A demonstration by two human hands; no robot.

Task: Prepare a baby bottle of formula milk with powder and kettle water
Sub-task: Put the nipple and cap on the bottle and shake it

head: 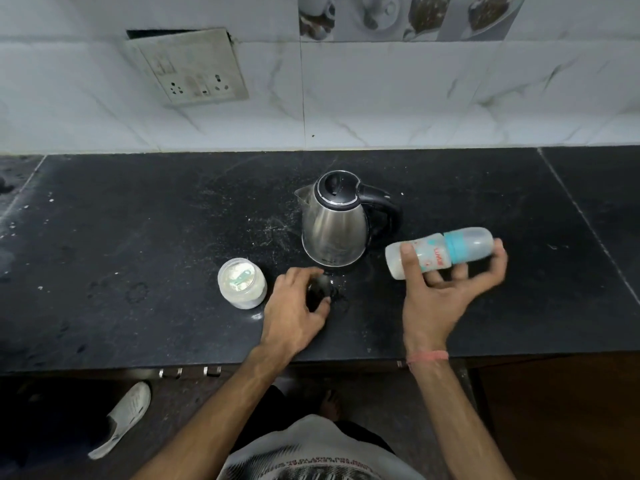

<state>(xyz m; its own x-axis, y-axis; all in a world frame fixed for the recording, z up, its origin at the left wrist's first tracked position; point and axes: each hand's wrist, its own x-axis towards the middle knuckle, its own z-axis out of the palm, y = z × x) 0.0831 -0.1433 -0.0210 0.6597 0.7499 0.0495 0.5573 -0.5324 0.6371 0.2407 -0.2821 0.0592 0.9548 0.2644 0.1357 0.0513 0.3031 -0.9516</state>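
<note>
The clear plastic baby bottle (440,252), capped with a translucent dome over a teal collar, lies sideways in the air above the right part of the black stone counter (138,209), its base end pointing left and whitish milk showing inside that end. The right hand (446,289) holds it, thumb pressed on the near side of the body and fingers curled behind it. Just left of the bottle, near the counter's middle, stands a stainless-steel electric kettle (334,220) with a closed black lid, black handle to the right and spout to the left. Nearer the front edge and left of the kettle sits a small round clear jar (242,283), lid off, holding pale powder with a teal scoop lying in it. Between jar and kettle the left hand (298,306) curls its fingers round a small black object (318,291) on the counter, too dark to identify. Broad bare counter stretches along the left side and toward the back wall's white marbled tiles (415,98).
</note>
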